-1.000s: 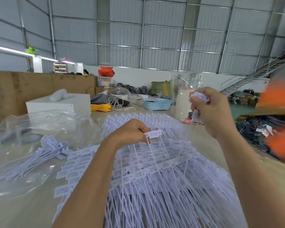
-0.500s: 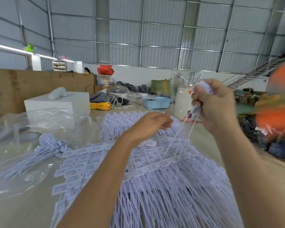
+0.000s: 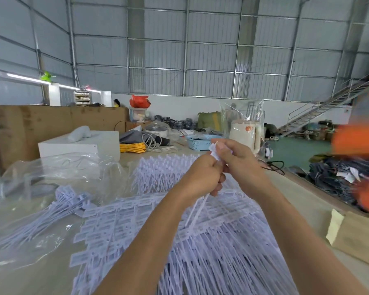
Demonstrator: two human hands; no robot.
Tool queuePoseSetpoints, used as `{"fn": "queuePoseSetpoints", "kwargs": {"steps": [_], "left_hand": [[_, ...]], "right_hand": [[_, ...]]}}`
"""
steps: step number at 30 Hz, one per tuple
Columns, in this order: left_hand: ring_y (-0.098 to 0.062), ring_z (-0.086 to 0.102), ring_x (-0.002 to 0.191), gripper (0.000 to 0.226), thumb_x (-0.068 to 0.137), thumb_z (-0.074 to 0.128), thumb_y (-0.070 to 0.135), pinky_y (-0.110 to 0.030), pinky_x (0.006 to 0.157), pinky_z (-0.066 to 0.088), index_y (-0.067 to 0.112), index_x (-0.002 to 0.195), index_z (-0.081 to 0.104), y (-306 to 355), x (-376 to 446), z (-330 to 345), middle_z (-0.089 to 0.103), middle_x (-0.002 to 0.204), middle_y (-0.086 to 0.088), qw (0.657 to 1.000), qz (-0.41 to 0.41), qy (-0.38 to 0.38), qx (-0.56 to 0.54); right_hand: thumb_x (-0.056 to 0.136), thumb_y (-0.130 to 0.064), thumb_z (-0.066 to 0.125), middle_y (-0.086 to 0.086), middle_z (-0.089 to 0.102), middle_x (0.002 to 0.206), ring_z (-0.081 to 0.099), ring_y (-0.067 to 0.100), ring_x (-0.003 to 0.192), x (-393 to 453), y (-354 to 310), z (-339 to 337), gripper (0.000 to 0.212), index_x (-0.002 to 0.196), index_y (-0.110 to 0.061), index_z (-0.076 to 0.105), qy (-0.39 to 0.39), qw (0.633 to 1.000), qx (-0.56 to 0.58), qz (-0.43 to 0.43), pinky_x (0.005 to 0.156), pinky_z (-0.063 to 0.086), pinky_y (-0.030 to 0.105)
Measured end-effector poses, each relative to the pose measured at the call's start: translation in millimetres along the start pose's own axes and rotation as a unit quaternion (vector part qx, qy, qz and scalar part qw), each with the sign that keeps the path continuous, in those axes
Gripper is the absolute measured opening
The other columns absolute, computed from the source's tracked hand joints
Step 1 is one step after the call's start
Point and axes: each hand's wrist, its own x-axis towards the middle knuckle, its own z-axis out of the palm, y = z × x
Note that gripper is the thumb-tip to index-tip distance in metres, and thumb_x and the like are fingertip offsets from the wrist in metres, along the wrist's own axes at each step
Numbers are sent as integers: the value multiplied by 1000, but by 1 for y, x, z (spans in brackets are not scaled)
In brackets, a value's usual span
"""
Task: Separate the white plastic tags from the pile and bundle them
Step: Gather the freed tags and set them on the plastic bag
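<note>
A wide pile of white plastic tags (image 3: pixel 211 241) covers the table in front of me, heads to the left, thin tails fanning toward me. Above it my right hand (image 3: pixel 241 165) grips a small bunch of tags (image 3: pixel 214 149) by the heads, which stick out above its fingers. My left hand (image 3: pixel 202 175) is pressed against the right one and curls round the same bunch lower down. The tails (image 3: pixel 195 211) hang below both hands onto the pile.
A bundle of tags (image 3: pixel 58 203) lies on clear plastic bags (image 3: pixel 51 171) at left. Behind are a white box (image 3: pixel 79 145), yellow cable (image 3: pixel 132 147), blue basket (image 3: pixel 200 141) and bagged kettle (image 3: pixel 243 130). A blurred person in orange (image 3: pixel 358 143) stands at right beside a cardboard piece (image 3: pixel 358 235).
My left hand has risen from the pile and closed against my right hand on the bunch. My right hand has come down and left. The view has tilted a little.
</note>
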Motion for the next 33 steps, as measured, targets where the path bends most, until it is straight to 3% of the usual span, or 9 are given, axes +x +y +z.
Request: {"fn": "queuePoseSetpoints", "kwargs": {"steps": [4, 8, 11, 15, 20, 23, 26, 30, 33], "left_hand": [[-10, 45, 47, 33, 102, 33, 18, -21, 43, 39, 10, 75, 50, 8, 4, -11, 49, 65, -3, 994, 13, 62, 84], [-7, 43, 40, 32, 103, 33, 22, -18, 40, 38, 13, 77, 50, 14, -4, -18, 47, 60, -1, 997, 1, 50, 57], [-4, 41, 34, 31, 102, 38, 28, -16, 39, 36, 16, 77, 52, 10, -15, -27, 47, 60, 0, 999, -17, 30, 41], [-2, 41, 34, 20, 96, 55, 25, -15, 39, 36, 18, 77, 54, 4, -29, -47, 52, 61, 1, 996, -31, 30, 74], [-8, 52, 60, 14, 93, 60, 19, -22, 56, 41, 16, 106, 62, -15, -46, -77, 62, 80, -1, 965, 15, 131, 225], [-13, 54, 77, 25, 95, 56, 17, -20, 70, 39, 13, 117, 65, -30, -61, -110, 66, 105, -8, 928, 9, 189, 322], [-17, 60, 85, 24, 94, 54, 12, -18, 74, 39, 10, 112, 69, -47, -79, -152, 69, 105, -9, 902, -15, 223, 368], [-29, 62, 88, 23, 92, 48, 4, -26, 67, 40, 1, 92, 70, -85, -100, -217, 69, 97, -16, 864, -103, 283, 403], [-30, 60, 96, 22, 91, 46, 2, -27, 75, 40, 0, 90, 68, -119, -112, -255, 67, 102, -18, 831, -169, 287, 445]], "right_hand": [[101, -17, 39, -6, 62, 66, 56, 11, 56, -6, -10, 8, 24, 100, -26, 61, -59, 997, 18, -37, 60, 52, 28], [99, -3, 39, -2, 67, 84, 61, 5, 70, -8, -15, 13, 33, 108, -27, 61, -15, 998, 41, -50, 72, 53, 23], [94, 3, 47, 3, 67, 83, 54, 16, 74, -11, -17, 14, 38, 100, -30, 65, -2, 998, 49, -50, 75, 50, 26], [90, 6, 52, -12, 70, 79, 60, 5, 72, -13, -11, 28, 38, 94, -28, 67, 23, 998, 52, -38, 74, 53, 21], [89, 3, 56, 3, 72, 88, 59, 13, 76, 4, -3, 66, 25, 106, -8, 71, 40, 999, -2, 5, 82, 53, 42], [88, -1, 58, 19, 70, 95, 62, 28, 77, 13, -1, 110, 17, 96, -4, 72, 3, 998, -64, 9, 85, 51, 54], [88, -6, 58, 28, 62, 86, 57, 34, 73, 20, 8, 159, 20, 96, 12, 61, -66, 993, -102, -2, 84, 47, 60], [91, -19, 59, 9, 64, 106, 59, 21, 96, 21, 18, 218, 42, 130, -6, 52, -197, 969, -147, -1, 82, 47, 31], [91, -23, 60, 10, 51, 133, 52, 23, 118, 23, 26, 246, 54, 140, -10, 41, -280, 931, -232, -8, 88, 40, 25]]}}
